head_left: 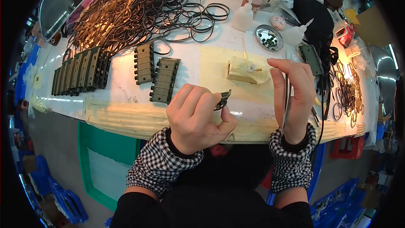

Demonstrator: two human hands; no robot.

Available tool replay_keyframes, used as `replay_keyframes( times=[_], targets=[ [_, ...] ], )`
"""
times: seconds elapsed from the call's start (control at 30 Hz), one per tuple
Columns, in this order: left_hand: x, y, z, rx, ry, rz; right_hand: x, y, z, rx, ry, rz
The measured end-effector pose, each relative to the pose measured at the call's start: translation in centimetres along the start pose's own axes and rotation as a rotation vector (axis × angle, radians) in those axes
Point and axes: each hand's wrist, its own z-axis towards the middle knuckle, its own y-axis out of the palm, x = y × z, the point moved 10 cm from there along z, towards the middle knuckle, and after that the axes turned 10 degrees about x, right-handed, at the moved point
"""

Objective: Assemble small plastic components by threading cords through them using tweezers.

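My left hand (192, 118) is closed, pinching a small dark metal-looking part (224, 100) between thumb and fingers just over the table's near edge. To its right, my right hand (295, 97) holds slim metal tweezers (287, 99) along the palm, its fingers raised and nearly straight. Between the hands and farther back sits a small cream block (240, 76) wrapped with yellowish material. Two dark olive ridged strips (144, 63) lie left of my left hand, the nearer one close to its knuckles.
A row of similar strips (80, 71) stands at the left. Behind is a heap of dark rings (130, 14). Farther right are a round metal dish (269, 38) with small green bits, white squeeze bottles (242, 17) and a small device (310, 59). Below left is a green bin (84, 156).
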Motion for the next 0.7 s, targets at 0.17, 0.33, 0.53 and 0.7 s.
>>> replay_keyframes(
  times=[0.17,0.33,0.53,0.7],
  targets=[
    [0.0,0.2,0.1,-0.002,-0.005,-0.01,0.2,1.8,-0.2,-0.08,-0.027,0.029],
    [-0.2,0.2,-0.1,-0.023,-0.007,0.001,-1.4,-1.0,0.5,0.105,-0.097,0.04],
    [0.1,0.3,0.0,-0.021,0.009,0.001,-0.4,2.9,-2.6,-0.19,0.437,0.642],
    [0.0,0.4,-0.1,-0.021,0.01,-0.01,-0.4,4.1,-3.4,-0.216,0.552,0.763]
  ],
)
